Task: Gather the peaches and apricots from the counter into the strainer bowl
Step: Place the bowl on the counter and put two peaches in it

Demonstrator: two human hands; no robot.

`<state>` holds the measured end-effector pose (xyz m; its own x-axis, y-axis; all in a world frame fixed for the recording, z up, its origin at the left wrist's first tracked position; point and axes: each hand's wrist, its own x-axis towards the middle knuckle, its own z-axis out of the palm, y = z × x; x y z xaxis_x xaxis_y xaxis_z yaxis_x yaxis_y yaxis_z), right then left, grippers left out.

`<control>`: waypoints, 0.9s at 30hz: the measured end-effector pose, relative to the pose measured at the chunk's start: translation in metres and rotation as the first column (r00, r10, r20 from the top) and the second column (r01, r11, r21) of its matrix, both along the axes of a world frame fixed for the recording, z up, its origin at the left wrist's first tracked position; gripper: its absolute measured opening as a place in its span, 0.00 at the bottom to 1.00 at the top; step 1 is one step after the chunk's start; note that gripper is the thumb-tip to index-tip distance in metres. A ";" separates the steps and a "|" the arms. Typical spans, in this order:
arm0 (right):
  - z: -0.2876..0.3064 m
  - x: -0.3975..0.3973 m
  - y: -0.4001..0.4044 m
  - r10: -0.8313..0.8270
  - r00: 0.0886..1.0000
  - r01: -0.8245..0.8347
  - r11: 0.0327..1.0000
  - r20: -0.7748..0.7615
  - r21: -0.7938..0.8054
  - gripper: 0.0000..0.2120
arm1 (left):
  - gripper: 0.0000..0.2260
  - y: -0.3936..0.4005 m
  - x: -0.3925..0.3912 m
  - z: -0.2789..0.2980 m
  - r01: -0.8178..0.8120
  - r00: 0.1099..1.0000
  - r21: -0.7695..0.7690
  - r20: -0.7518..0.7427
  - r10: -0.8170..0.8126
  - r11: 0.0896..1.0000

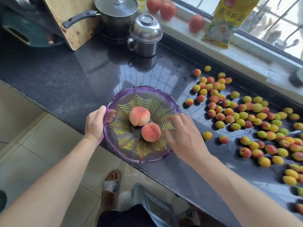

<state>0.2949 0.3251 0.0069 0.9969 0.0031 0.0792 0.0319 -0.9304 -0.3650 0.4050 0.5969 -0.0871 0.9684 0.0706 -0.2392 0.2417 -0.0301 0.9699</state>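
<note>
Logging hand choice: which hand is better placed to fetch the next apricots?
Right. The right hand is open beside the apricots on the counter's right; the left hand holds the bowl's rim.

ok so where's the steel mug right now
In the head view the steel mug stands at the back of the counter, right of the lidded pot, beyond the strainer bowl.

Home kitchen: pot [115,12], granite counter [65,76]

Your left hand [95,124] grips the bowl rim [105,128], thumb on top, forearm reaching in from lower left. Your right hand [183,133] hovers palm-down over the bowl's right side, fingers loosely spread, holding nothing; slightly blurred.
</note>
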 end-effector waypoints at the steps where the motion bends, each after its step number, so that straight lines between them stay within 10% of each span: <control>1: 0.001 -0.003 -0.012 -0.039 0.999 0.038 0.999 0.033 0.013 0.13 | 0.22 0.000 -0.002 0.000 0.010 1.000 0.028 0.017 -0.010 1.000; 27: -0.051 0.230 -0.154 -0.326 0.944 0.278 0.872 -0.055 -0.403 0.14 | 0.26 -0.004 0.002 -0.013 -0.097 0.971 0.288 0.236 0.027 0.953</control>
